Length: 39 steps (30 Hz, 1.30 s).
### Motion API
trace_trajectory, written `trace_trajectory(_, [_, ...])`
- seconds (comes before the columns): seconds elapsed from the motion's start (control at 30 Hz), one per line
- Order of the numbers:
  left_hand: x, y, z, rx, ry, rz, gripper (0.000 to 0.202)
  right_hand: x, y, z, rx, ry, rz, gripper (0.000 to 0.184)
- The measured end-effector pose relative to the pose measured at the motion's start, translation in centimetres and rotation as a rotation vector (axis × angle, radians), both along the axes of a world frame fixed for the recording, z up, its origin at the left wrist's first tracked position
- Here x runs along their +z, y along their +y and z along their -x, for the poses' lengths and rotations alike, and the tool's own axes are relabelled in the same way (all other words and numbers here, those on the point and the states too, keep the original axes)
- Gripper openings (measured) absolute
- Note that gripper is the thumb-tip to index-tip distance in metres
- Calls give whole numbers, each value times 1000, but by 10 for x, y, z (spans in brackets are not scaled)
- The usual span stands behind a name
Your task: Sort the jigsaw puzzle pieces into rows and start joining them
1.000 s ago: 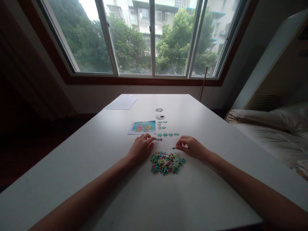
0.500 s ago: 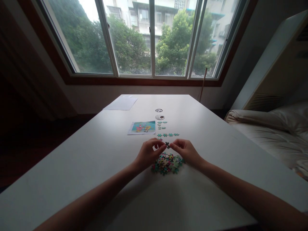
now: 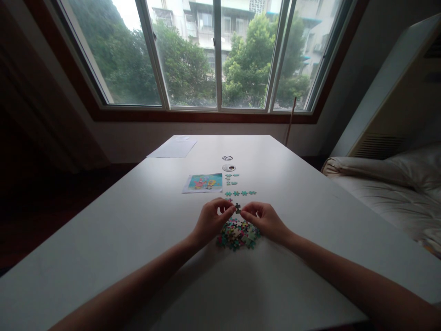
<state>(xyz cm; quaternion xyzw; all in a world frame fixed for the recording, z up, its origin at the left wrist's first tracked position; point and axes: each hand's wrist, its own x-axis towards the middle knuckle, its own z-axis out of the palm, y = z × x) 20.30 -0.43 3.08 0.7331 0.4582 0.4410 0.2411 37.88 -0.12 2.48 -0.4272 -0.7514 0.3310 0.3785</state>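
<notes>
A dark jigsaw puzzle piece [image 3: 237, 208] is held up between my two hands, above the far edge of a loose pile of jigsaw pieces [image 3: 239, 235]. My left hand [image 3: 214, 217] pinches it from the left, between thumb and fingers. On the other side, my right hand [image 3: 266, 219] is closed in a pinch, its fingertips at the piece's right edge. Just beyond the hands lies a row of green puzzle pieces [image 3: 244, 193]. Part of another piece [image 3: 228, 200] shows behind my left fingers.
A cartoon picture sheet [image 3: 206, 182] lies left of a few small pieces [image 3: 231, 179]. Two round items [image 3: 228, 168] sit farther back. White paper [image 3: 174, 148] rests at the far left of the white table [image 3: 120, 220]. A sofa [image 3: 386, 184] stands on the right.
The dark piece has shifted slightly left and turned between the fingers. My right hand has moved a little to the left with it; the left hand has barely moved.
</notes>
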Motion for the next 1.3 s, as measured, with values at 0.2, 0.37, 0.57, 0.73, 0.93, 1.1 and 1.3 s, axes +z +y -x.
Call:
trace_trajectory(0.2, [-5,8,8,28,6,-28,20,-3,8,-5,-66,67,-3,26])
trace_trajectory(0.37, [-17,22,25,124,20,18,23,-13,21,-14,-167,144,34,30])
trace_trajectory(0.57, [-21,24,27,102,17,72,25,-14,22,-15,-170,151,76,30])
trace_trajectory(0.73, [-20,23,26,99,-42,83,24,-12,20,-14,-173,118,60,30])
trace_trajectory(0.93, [-20,24,24,95,-119,119,24,-2,40,-20,-142,-142,-84,24])
trace_trajectory(1.1, [-21,24,24,101,-124,112,23,6,87,-21,-180,-385,-161,19])
trace_trajectory(1.3, [-20,25,26,103,-116,108,24,3,143,-8,-274,-466,-66,21])
